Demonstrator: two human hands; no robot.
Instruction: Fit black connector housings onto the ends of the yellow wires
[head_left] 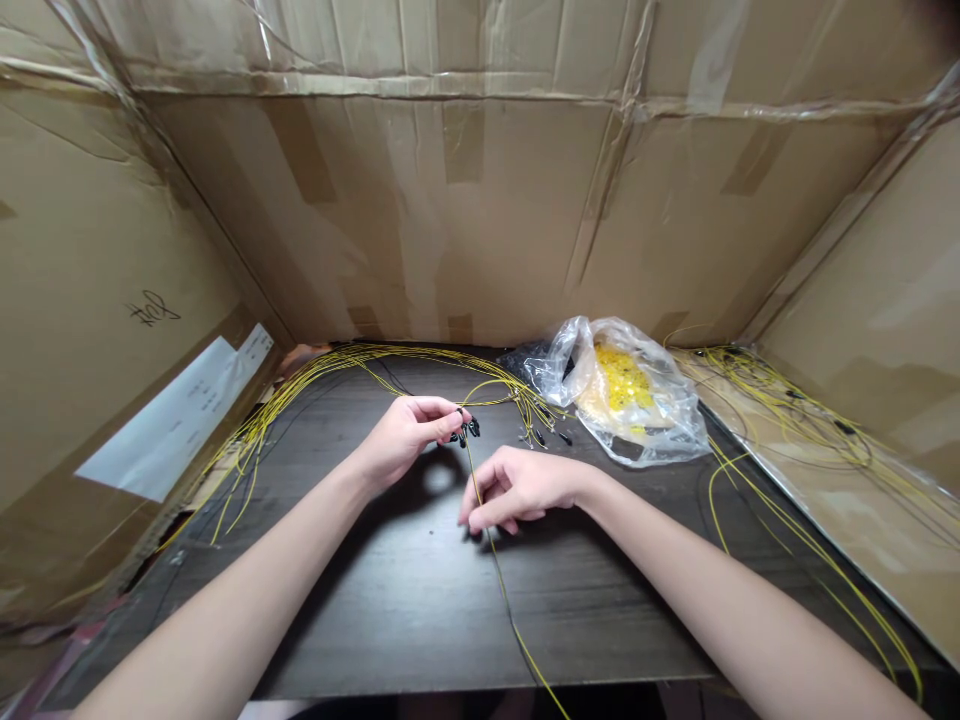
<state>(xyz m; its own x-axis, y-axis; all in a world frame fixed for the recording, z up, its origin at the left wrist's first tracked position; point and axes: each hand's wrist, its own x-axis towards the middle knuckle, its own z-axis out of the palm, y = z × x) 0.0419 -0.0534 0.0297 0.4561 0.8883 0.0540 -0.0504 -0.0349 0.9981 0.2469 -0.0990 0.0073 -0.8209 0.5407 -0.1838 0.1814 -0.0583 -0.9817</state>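
Above the middle of the dark table [375,620], my left hand [411,432] pinches a small black part [473,427] between thumb and fingertips. More small black pieces show just under those fingertips. From there a thin yellow wire [499,575] runs down past the table's front edge, with a darker strand beside its lower part. My right hand [517,490] is closed around this wire a little lower and to the right, thumb against the curled fingers. The two hands are apart.
A bundle of yellow wires [337,362] arcs along the back left. Behind my right hand lies an open clear bag [660,430] with small yellow pieces [622,378]. More wires [799,400] lie on cardboard at the right. Cardboard walls [450,230] enclose the back and sides.
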